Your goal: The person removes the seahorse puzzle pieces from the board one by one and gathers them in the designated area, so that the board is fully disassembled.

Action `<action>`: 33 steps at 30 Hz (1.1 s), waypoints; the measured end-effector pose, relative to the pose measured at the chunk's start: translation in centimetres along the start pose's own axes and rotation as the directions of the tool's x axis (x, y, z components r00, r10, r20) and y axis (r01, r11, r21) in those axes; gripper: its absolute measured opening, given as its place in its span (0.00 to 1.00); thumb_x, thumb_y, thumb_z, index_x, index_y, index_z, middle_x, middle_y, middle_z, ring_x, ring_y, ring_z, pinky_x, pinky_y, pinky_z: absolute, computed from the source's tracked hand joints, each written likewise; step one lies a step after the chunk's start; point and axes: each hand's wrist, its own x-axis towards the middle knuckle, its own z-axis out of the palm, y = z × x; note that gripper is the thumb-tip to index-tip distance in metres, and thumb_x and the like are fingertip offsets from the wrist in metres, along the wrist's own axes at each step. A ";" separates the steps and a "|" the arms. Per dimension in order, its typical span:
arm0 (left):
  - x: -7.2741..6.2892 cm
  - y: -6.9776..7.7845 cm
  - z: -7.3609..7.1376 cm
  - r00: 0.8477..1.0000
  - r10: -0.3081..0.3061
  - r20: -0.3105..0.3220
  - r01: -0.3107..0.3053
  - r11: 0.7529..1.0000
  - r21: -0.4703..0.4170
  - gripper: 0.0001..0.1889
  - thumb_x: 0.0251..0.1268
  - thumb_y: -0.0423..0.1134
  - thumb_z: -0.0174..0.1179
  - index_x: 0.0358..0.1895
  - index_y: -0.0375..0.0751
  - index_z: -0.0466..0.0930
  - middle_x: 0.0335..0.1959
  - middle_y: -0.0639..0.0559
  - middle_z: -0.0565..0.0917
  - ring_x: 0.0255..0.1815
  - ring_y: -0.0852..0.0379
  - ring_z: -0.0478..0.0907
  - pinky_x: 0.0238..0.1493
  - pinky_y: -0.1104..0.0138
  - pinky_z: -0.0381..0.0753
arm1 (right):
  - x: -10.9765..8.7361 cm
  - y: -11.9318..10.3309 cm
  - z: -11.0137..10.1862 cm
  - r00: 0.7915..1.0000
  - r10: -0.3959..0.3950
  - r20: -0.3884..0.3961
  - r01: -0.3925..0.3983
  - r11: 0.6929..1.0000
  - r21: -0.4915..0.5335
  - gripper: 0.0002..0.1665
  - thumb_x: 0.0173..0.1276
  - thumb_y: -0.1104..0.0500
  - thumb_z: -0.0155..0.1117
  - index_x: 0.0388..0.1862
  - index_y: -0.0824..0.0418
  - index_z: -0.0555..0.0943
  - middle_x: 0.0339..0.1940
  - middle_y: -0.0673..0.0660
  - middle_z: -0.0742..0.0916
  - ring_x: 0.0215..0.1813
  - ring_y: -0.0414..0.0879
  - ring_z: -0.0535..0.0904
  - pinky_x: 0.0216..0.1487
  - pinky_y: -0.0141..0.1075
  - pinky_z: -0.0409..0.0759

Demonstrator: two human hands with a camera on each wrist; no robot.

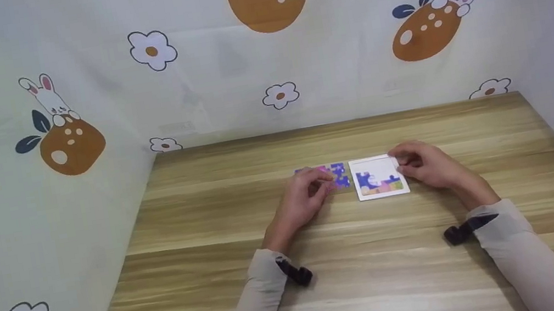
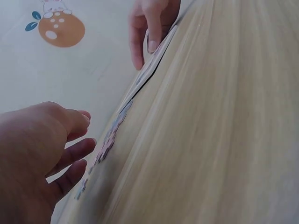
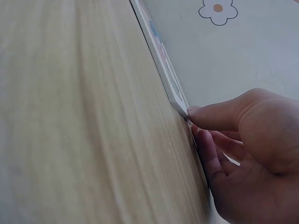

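Note:
A white square puzzle tray (image 1: 383, 195) lies flat on the table, with joined blue, pink and green pieces (image 1: 382, 186) along its lower and left parts. My right hand (image 1: 427, 165) grips the tray's right edge by the upper corner. In the right wrist view, the thumb (image 3: 215, 114) of that hand meets the tray's edge. My left hand (image 1: 305, 195) is over loose purple and pink jigsaw pieces (image 1: 338, 170) left of the tray, partly covering them. Its fingers are loosely bent and hold nothing in the left wrist view, beside the row of pieces (image 2: 110, 137).
The wood-grain table (image 1: 362, 270) meets a pale cloth wall (image 1: 221, 86) at its back and sides, printed with rabbits, oranges and flowers. A black wrist camera (image 1: 295, 272) sits on the left cuff, another black camera (image 1: 459, 233) on the right.

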 end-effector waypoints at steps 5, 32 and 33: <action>0.4 1.1 0.9 0.998 0.050 0.025 -0.050 0.999 0.015 0.08 0.75 0.34 0.68 0.51 0.41 0.91 0.49 0.50 0.90 0.45 0.60 0.86 0.48 0.73 0.87 | 0.0 0.0 -0.1 1.000 0.007 -0.003 -0.007 1.000 0.003 0.23 0.73 0.71 0.70 0.67 0.69 0.83 0.54 0.68 0.87 0.55 0.57 0.84 0.57 0.25 0.80; 2.7 4.4 4.9 0.983 0.004 0.182 -0.080 0.907 0.414 0.18 0.77 0.46 0.66 0.65 0.50 0.86 0.68 0.51 0.86 0.73 0.49 0.76 0.77 0.52 0.74 | 0.3 -0.1 0.2 0.999 0.039 0.017 -0.039 0.999 0.005 0.23 0.76 0.70 0.67 0.68 0.68 0.82 0.56 0.67 0.86 0.56 0.57 0.84 0.55 0.21 0.78; 2.6 4.3 4.9 0.983 0.005 0.184 -0.081 0.908 0.411 0.19 0.77 0.47 0.66 0.66 0.50 0.86 0.69 0.51 0.85 0.73 0.48 0.76 0.78 0.51 0.74 | 0.2 0.0 0.2 0.999 0.042 0.016 -0.042 0.999 0.004 0.23 0.76 0.70 0.67 0.68 0.68 0.82 0.56 0.67 0.86 0.56 0.57 0.84 0.55 0.21 0.78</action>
